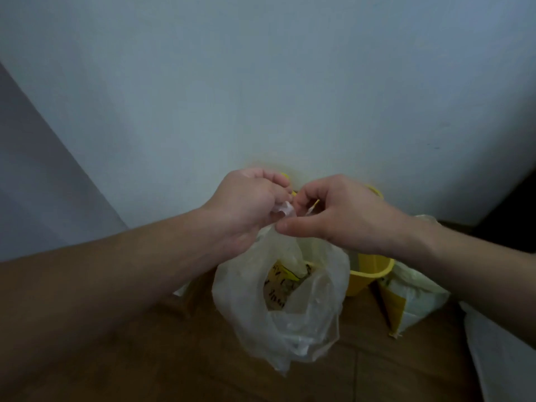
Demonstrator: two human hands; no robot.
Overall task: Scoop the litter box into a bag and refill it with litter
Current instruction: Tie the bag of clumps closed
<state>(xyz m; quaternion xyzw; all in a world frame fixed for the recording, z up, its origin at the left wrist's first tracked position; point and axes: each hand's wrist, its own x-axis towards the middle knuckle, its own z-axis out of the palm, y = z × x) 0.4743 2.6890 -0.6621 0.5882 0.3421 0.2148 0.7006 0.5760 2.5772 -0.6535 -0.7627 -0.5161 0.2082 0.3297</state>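
Both hands pinch the gathered top of a translucent plastic bag (290, 314). The left hand (246, 207) has its fingers curled round a crumpled whitish twist of the plastic. The right hand (342, 219) nips the neighbouring stretch of rim between thumb and fingers. The two grips almost touch, so the mouth is drawn nearly shut. Whether the person is knotting the neck or working it open cannot be told.

The bag hangs straight down from the grip with its long axis upright. Its crumpled bottom is low over the wooden floor (174, 361); whether it rests there is unclear. Through the film a piece of yellow packaging with dark print shows in the upper half. Paler crumpled matter sits near the bottom, and no litter can be made out.

A yellow tub (372, 275) stands behind the bag and to its right, against the pale wall (261, 82). It is largely hidden by the right wrist, and its contents are out of sight. It may be the litter box, and it lies nearer the right hand than the left. A second sack (417, 297), whitish with a yellow panel, slumps just beside the tub on the right. It is possibly the fresh litter, but its print is unreadable.
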